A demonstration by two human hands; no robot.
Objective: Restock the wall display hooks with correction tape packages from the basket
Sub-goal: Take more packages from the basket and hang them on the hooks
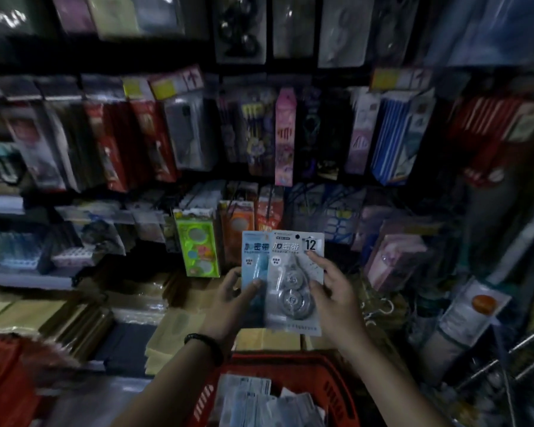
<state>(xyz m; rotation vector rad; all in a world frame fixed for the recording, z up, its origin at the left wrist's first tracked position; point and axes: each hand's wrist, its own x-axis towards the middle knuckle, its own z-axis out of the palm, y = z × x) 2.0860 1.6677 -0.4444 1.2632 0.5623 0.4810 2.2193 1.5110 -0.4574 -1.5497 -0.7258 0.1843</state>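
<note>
My left hand [228, 298] pinches the blue package [252, 260] and my right hand [336, 298] grips the grey package [292, 272], both above the basket [290, 363]. I'd feed one hang hole squarely onto a hook.

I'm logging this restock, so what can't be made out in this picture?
Head view only:
- Blue package: right side hidden behind the grey package, lower part by the left hand.
- Free hook on the wall display: too dark and blurred to find.
- Red basket: cut off by the bottom edge; its package count unclear.
- Grey package's print: too small.
</note>
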